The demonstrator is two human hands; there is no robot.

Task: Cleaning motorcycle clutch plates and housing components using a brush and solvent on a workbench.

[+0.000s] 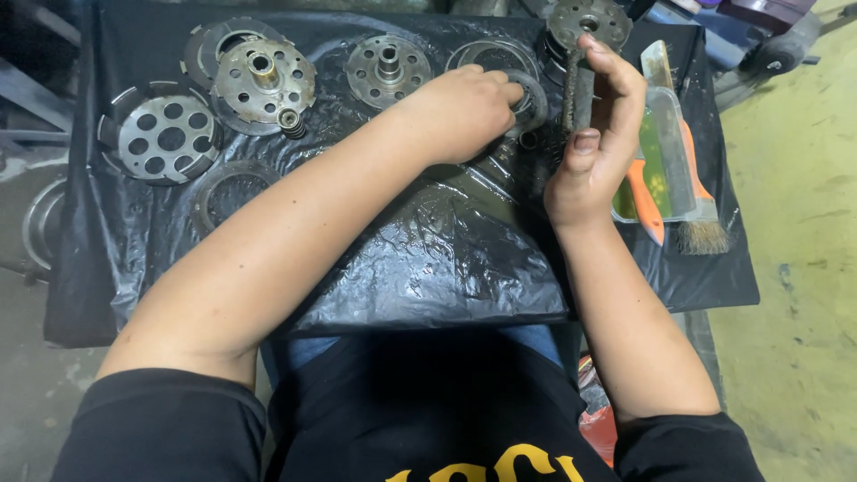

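Sorting of greasy clutch parts on black plastic sheet [428, 259], judged mid-way. Left hand [460, 112], upper centre of frame, curled over worn metal ring [534, 100], fingertips gripping it. Right hand [598, 134] grasping upright stack of dark plates [578, 94]. Next move, as judged: firm, non-slip grip on oily surfaces. Perforated discs [165, 138], hubs [388, 67] at upper left; brush [683, 161] at right.

A perforated round plate [167, 138] lies at the left edge of the black-covered bench [428, 268]. A hub with a centre post [388, 69] sits near the far edge, and a paintbrush [687, 170] lies by the right edge.
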